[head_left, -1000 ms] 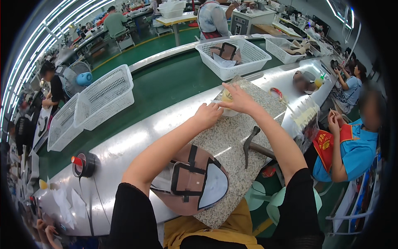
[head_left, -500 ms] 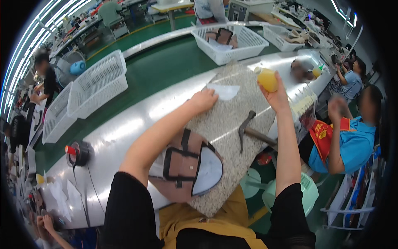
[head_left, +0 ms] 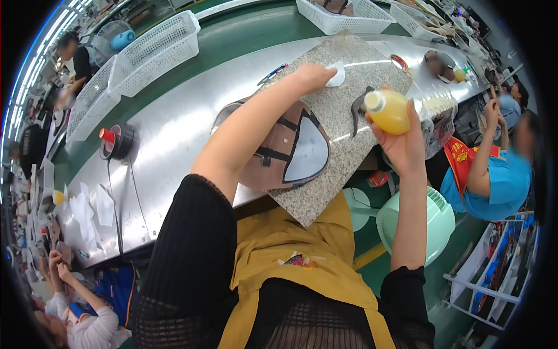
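Observation:
My right hand (head_left: 401, 148) is wrapped round a squeeze bottle (head_left: 394, 114) of yellow liquid, tilted with its pale neck pointing up and left. My left hand (head_left: 314, 78) pinches the edge of a small white sheet piece (head_left: 336, 75) over the far part of the speckled stone slab (head_left: 311, 203). Under my left forearm lies a brown bag part (head_left: 264, 174) with black straps and a white curved panel (head_left: 308, 152). A hammer (head_left: 356, 113) rests on the slab; the bottle and my right hand hide its handle.
A black reel with a red top (head_left: 116, 139) and white scraps (head_left: 87, 215) lie on the metal table at left. White baskets (head_left: 157, 55) stand beyond it. A mint-green bin (head_left: 430, 221) is below right. A person in blue (head_left: 488, 186) sits at right.
My view has shifted, so the table sits higher in it. My right hand has brought the bottle nearer and tipped it left. My left hand now pinches the white piece that lay beside its fingers.

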A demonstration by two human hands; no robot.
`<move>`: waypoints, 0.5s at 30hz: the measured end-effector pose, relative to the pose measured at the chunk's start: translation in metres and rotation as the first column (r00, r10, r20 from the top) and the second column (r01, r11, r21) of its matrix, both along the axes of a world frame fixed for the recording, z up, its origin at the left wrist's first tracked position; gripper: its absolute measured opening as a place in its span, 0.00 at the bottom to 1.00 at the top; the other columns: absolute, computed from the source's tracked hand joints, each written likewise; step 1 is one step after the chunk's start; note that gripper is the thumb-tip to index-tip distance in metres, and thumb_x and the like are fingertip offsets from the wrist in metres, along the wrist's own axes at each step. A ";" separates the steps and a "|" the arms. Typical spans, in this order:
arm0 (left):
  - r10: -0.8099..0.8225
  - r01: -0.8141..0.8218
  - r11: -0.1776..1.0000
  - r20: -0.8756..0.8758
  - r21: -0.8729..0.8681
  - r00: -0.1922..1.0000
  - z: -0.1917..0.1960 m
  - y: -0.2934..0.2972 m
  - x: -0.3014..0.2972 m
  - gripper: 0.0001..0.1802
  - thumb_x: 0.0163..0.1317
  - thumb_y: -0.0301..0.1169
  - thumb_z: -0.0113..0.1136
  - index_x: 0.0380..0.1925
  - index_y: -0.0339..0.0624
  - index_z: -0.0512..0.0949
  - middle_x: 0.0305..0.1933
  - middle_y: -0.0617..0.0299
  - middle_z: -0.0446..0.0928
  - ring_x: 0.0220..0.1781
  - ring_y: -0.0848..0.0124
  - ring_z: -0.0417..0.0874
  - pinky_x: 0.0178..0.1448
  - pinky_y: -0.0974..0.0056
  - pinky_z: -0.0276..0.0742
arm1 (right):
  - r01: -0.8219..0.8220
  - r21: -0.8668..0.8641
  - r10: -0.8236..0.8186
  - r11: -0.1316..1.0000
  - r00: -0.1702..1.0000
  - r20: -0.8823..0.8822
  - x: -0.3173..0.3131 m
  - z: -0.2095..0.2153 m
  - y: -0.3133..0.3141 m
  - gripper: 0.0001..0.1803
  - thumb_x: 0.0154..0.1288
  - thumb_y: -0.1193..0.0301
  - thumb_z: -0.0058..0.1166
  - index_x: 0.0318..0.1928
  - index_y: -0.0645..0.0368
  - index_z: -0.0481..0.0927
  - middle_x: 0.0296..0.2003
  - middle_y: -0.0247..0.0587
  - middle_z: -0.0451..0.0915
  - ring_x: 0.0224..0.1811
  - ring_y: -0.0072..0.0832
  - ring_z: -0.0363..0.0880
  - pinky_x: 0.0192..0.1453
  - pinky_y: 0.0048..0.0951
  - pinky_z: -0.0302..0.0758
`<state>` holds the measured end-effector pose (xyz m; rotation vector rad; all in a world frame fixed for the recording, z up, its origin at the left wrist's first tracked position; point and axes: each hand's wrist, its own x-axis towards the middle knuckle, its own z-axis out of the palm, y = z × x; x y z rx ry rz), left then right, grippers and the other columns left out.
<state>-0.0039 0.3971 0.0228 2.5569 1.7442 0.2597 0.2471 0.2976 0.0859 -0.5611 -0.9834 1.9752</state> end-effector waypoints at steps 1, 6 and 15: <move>0.013 -0.013 1.000 0.007 -0.019 1.000 -0.002 0.000 0.001 0.08 0.60 0.29 0.53 0.38 0.41 0.78 0.36 0.48 0.81 0.42 0.51 0.84 0.43 0.49 0.79 | -0.023 -0.012 0.024 1.000 1.000 0.020 0.001 -0.005 -0.011 0.31 0.72 0.50 0.43 0.66 0.57 0.64 0.55 0.44 0.74 0.52 0.38 0.79 0.48 0.33 0.83; 0.007 -0.006 0.999 -0.014 0.037 1.000 -0.018 0.012 -0.003 0.11 0.60 0.27 0.52 0.42 0.44 0.79 0.47 0.47 0.75 0.46 0.49 0.81 0.49 0.52 0.77 | -0.005 -0.056 0.019 0.998 0.967 0.253 0.008 -0.025 -0.066 0.31 0.73 0.52 0.41 0.70 0.53 0.59 0.56 0.39 0.72 0.54 0.29 0.76 0.47 0.33 0.83; -0.061 0.070 0.991 -0.076 0.116 0.995 0.002 -0.016 -0.017 0.13 0.62 0.34 0.55 0.45 0.48 0.82 0.47 0.55 0.78 0.52 0.57 0.77 0.55 0.54 0.75 | -0.043 0.092 0.001 0.995 0.910 0.415 -0.002 -0.032 -0.096 0.38 0.66 0.52 0.52 0.69 0.57 0.58 0.53 0.42 0.72 0.55 0.30 0.76 0.53 0.36 0.79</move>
